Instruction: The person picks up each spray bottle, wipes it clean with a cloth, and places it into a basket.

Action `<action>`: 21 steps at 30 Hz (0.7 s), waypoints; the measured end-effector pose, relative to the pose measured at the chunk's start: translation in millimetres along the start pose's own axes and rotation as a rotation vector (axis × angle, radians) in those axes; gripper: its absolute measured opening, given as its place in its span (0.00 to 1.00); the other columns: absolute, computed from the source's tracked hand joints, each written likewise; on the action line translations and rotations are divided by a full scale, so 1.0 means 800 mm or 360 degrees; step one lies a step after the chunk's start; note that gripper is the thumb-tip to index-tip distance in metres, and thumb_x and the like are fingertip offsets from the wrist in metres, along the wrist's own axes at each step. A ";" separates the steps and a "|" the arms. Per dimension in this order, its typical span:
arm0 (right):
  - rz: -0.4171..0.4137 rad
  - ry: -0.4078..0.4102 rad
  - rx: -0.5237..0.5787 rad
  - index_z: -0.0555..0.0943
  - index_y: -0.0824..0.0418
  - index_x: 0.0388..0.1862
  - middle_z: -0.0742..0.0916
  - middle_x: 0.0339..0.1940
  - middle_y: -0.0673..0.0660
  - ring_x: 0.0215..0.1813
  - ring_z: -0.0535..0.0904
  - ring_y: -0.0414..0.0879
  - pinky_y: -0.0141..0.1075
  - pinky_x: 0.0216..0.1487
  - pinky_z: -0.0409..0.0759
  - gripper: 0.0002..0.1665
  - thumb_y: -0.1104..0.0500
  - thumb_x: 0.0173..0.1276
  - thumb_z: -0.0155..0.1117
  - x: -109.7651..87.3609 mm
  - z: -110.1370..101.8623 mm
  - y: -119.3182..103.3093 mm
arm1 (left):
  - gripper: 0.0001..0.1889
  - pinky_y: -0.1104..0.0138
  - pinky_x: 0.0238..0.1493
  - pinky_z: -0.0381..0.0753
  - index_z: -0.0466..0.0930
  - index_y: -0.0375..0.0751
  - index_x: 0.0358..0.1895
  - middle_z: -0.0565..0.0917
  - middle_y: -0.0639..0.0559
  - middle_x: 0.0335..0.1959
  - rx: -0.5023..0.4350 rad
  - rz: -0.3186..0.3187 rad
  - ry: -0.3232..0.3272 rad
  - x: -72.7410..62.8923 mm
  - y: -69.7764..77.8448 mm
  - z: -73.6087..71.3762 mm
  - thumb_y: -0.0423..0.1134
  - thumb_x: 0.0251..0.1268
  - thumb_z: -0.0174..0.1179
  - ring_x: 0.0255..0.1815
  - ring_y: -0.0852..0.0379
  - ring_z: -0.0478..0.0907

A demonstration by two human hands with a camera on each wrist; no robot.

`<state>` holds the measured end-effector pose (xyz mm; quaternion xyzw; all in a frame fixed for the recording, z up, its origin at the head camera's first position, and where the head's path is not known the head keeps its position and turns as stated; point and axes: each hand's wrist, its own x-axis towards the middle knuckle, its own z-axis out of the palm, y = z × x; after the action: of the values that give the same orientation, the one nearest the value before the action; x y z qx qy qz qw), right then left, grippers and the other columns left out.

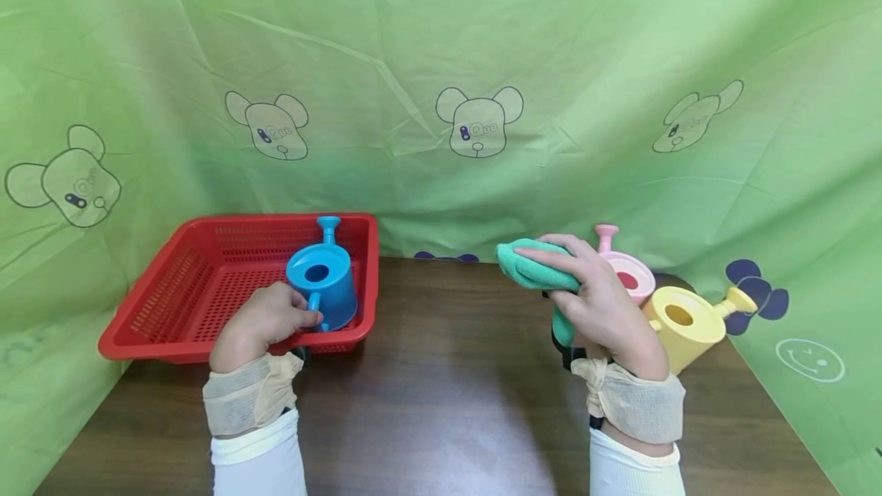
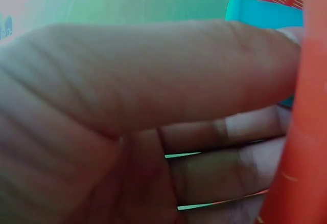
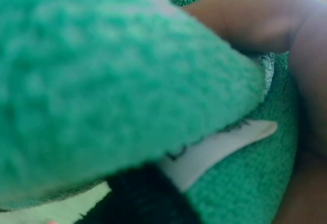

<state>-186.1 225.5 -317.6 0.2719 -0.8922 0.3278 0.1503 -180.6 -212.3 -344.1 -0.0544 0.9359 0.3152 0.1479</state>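
Note:
A blue watering can point(image 1: 336, 298) stands in the right part of a red plastic basket point(image 1: 237, 354), its spout toward the back. My left hand point(image 1: 265, 320) reaches over the basket's front rim and pinches the can's handle between thumb and fingers. In the left wrist view the thumb point(image 2: 168, 75) lies across the frame, with the red rim in front of its tip. My right hand point(image 1: 599, 297) grips a bunched green towel point(image 1: 534, 265), held up over the right side of the table. A white tag point(image 3: 214, 152) shows among the towel's folds in the right wrist view.
Behind my right hand stand a pink watering can point(image 1: 635, 275) and a yellow watering can point(image 1: 689, 327), both partly hidden by that hand. Green printed cloth point(image 1: 413, 44) hangs at the back and sides of the brown wooden table point(image 1: 441, 373).

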 end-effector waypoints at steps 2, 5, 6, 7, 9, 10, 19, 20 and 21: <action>-0.0002 0.0001 -0.0003 0.82 0.44 0.70 0.79 0.72 0.56 0.69 0.76 0.56 0.37 0.60 0.70 0.47 0.80 0.56 0.56 -0.001 0.000 0.001 | 0.18 0.63 0.34 0.79 0.85 0.30 0.47 0.87 0.43 0.32 0.0030 -0.0012 0.0003 -0.002 0.002 -0.002 0.44 0.66 0.72 0.36 0.49 0.79; -0.0020 0.0013 -0.0017 0.82 0.44 0.70 0.79 0.71 0.56 0.69 0.76 0.57 0.38 0.60 0.70 0.47 0.80 0.56 0.55 -0.001 -0.002 0.002 | 0.24 0.61 0.36 0.81 0.84 0.29 0.54 0.88 0.40 0.39 0.0084 -0.0015 0.0037 -0.010 0.005 -0.009 0.47 0.67 0.70 0.40 0.46 0.80; -0.0028 0.0020 -0.0020 0.82 0.44 0.70 0.79 0.71 0.56 0.69 0.76 0.57 0.38 0.60 0.70 0.47 0.80 0.56 0.55 -0.001 -0.003 0.002 | 0.26 0.59 0.36 0.83 0.83 0.29 0.57 0.88 0.38 0.43 0.0099 -0.0003 0.0061 -0.013 0.006 -0.012 0.49 0.68 0.70 0.42 0.44 0.81; -0.0035 0.0026 -0.0024 0.82 0.44 0.70 0.79 0.71 0.56 0.69 0.76 0.56 0.38 0.60 0.70 0.48 0.80 0.56 0.55 0.000 -0.003 0.002 | 0.28 0.57 0.38 0.85 0.81 0.29 0.60 0.88 0.36 0.46 0.0112 0.0018 0.0089 -0.017 0.007 -0.015 0.50 0.69 0.68 0.44 0.42 0.82; -0.0040 0.0032 -0.0024 0.82 0.43 0.70 0.80 0.71 0.55 0.69 0.76 0.56 0.37 0.60 0.70 0.48 0.80 0.56 0.55 0.000 -0.005 0.002 | 0.32 0.54 0.41 0.87 0.78 0.30 0.66 0.87 0.33 0.52 0.0117 0.0070 0.0177 -0.023 0.009 -0.018 0.53 0.71 0.66 0.48 0.39 0.83; -0.0039 0.0034 -0.0025 0.82 0.43 0.70 0.80 0.71 0.55 0.69 0.76 0.56 0.37 0.59 0.70 0.48 0.81 0.56 0.55 0.001 -0.006 0.001 | 0.33 0.53 0.42 0.87 0.77 0.30 0.67 0.86 0.32 0.54 0.0106 0.0100 0.0236 -0.025 0.011 -0.019 0.54 0.72 0.65 0.48 0.38 0.84; -0.0043 0.0205 0.0090 0.84 0.47 0.68 0.82 0.69 0.53 0.68 0.74 0.47 0.26 0.65 0.66 0.47 0.83 0.55 0.54 0.000 -0.008 -0.002 | 0.21 0.58 0.51 0.86 0.84 0.40 0.61 0.90 0.39 0.52 -0.0324 0.0489 0.1093 -0.032 0.052 0.001 0.51 0.77 0.60 0.49 0.42 0.86; -0.0051 0.0247 0.0112 0.85 0.47 0.67 0.82 0.68 0.52 0.68 0.72 0.45 0.25 0.67 0.65 0.47 0.83 0.55 0.54 0.000 -0.009 -0.003 | 0.19 0.63 0.50 0.84 0.85 0.40 0.59 0.90 0.40 0.50 -0.0377 0.0560 0.1185 -0.031 0.059 0.005 0.49 0.77 0.61 0.48 0.44 0.86; -0.0058 0.0304 0.0125 0.85 0.48 0.66 0.82 0.68 0.52 0.68 0.72 0.43 0.25 0.65 0.66 0.46 0.83 0.55 0.53 0.001 -0.009 -0.004 | 0.17 0.68 0.49 0.82 0.86 0.39 0.57 0.91 0.41 0.48 -0.0422 0.0641 0.1268 -0.029 0.065 0.009 0.48 0.77 0.62 0.46 0.45 0.87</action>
<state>-184.0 228.2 -310.4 0.2613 -0.8551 0.3843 0.2299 -167.4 -166.5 -312.4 -0.0069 0.8633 0.4091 -0.2954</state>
